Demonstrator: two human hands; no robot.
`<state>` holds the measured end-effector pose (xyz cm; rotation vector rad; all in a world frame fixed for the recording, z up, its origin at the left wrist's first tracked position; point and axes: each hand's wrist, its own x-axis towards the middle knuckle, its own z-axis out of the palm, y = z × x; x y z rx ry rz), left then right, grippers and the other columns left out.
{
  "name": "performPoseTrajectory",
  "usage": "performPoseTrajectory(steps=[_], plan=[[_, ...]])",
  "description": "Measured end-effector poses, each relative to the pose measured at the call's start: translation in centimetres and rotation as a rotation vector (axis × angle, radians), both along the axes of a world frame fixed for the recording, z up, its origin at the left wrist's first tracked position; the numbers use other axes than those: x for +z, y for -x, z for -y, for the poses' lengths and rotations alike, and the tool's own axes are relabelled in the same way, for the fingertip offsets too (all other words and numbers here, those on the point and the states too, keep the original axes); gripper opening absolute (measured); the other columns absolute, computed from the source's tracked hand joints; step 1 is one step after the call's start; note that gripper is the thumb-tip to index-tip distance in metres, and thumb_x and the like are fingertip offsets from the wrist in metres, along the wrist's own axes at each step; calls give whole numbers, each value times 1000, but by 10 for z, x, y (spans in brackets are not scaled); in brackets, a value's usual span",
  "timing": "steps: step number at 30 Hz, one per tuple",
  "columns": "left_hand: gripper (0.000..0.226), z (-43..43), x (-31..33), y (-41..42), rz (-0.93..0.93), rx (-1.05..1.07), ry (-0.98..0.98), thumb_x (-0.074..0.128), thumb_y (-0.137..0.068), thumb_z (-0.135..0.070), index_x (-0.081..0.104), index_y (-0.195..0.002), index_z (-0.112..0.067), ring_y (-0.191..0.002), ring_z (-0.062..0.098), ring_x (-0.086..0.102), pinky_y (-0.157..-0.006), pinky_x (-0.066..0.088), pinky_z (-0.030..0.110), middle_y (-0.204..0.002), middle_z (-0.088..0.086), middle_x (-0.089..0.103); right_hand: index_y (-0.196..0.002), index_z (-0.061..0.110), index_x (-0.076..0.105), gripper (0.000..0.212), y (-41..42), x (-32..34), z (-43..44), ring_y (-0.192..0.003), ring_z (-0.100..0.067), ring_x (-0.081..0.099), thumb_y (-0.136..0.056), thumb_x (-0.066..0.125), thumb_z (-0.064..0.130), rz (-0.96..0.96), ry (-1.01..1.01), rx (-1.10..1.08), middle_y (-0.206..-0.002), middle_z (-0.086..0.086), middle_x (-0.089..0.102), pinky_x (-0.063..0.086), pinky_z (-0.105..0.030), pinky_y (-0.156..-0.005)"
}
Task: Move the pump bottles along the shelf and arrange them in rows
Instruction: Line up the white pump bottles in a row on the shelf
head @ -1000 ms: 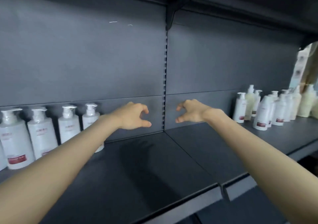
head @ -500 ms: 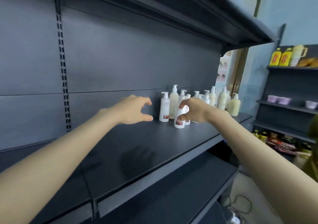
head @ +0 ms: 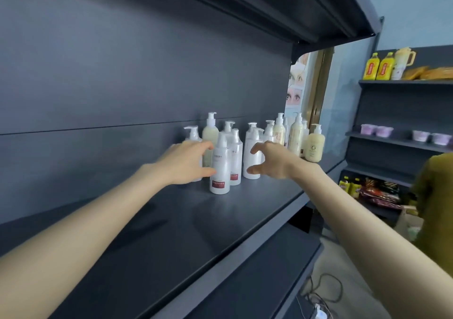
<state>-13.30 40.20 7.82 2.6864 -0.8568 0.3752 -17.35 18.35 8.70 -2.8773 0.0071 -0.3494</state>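
Observation:
A cluster of white pump bottles with red labels stands on the dark shelf (head: 171,220), with cream-coloured pump bottles (head: 295,137) behind and to the right. My left hand (head: 186,163) reaches in with thumb and fingers spread in a C, its tips at the left side of the front white bottle (head: 220,169); it hides most of the leftmost white bottle (head: 193,134). My right hand (head: 269,163) is spread the same way against another white bottle (head: 252,152). Neither hand has closed round a bottle.
The shelf's back panel (head: 122,98) rises behind the bottles and an upper shelf (head: 269,7) overhangs them. To the right stands another rack (head: 402,142) with yellow oil bottles (head: 378,66) and packets. A person in a mustard top (head: 434,196) is at the right edge.
My view has swung right along the shelf, away from the left bottle row. Both hands have travelled right and reached the cluster of bottles, still spread.

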Motion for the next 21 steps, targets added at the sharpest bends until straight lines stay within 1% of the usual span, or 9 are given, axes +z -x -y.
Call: performPoseTrajectory(steps=[3,4,7,10,12,14,16,18,21], plan=[[55,20,-10,-37,-36,15,8,63,-82,-45,41,-128,-23,-110,27,53,-91,46,44,-124,0,55,-138,17,40,59,-38,-6,18,-90,-19,52,-86,65,33,-15,-43,0,-132,-7,45,40,-29,-78],[58,26,-13,-50,-43,16,29,64,-82,-45,40,-129,-22,-110,27,54,-91,46,44,-126,-1,53,-139,16,39,61,-51,-7,25,-88,-18,52,-86,65,32,-4,-66,3,-133,-6,44,39,-28,-77],[73,41,-23,-82,-141,5,154,69,-77,-45,30,-135,-24,-113,25,51,-93,45,46,-131,0,48,-141,17,35,65,-87,-14,43,-109,-23,54,-86,65,34,16,-147,31,-140,-6,43,40,-28,-81],[95,51,-36,-105,-274,-22,289,75,-69,-47,17,-143,-36,-117,21,51,-91,47,38,-137,-8,45,-142,19,33,66,-115,-25,54,-111,-25,56,-86,65,35,25,-273,72,-138,-7,44,47,-30,-81],[91,58,-44,-114,-354,-56,414,78,-70,-41,21,-140,-38,-109,12,55,-79,49,27,-123,-17,50,-142,21,33,67,-133,-31,58,-110,-22,56,-86,65,37,36,-368,111,-135,-7,47,47,-29,-81],[85,65,-50,-119,-391,-65,492,80,-71,-34,26,-137,-40,-108,4,54,-82,48,23,-112,-27,50,-142,22,33,68,-148,-37,63,-109,-19,55,-85,66,41,36,-456,160,-132,-6,49,43,-28,-85],[80,71,-56,-124,-420,-47,578,82,-68,-31,33,-131,-38,-111,3,55,-92,49,29,-113,-24,55,-141,22,32,68,-162,-43,67,-110,-17,53,-85,65,42,21,-531,219,-129,-4,52,40,-27,-88],[78,75,-60,-127,-448,-9,669,85,-64,-31,39,-128,-34,-109,5,58,-93,51,34,-115,-17,60,-142,22,30,70,-173,-49,70,-112,-18,53,-85,65,43,-2,-607,284,-127,-4,54,41,-28,-90],[55,82,-61,-124,-451,56,758,82,-70,-16,51,-112,-30,-105,5,62,-92,52,34,-111,-12,65,-143,21,30,72,-186,-56,72,-114,-17,54,-85,65,42,-43,-686,391,-127,-3,55,45,-33,-97]])
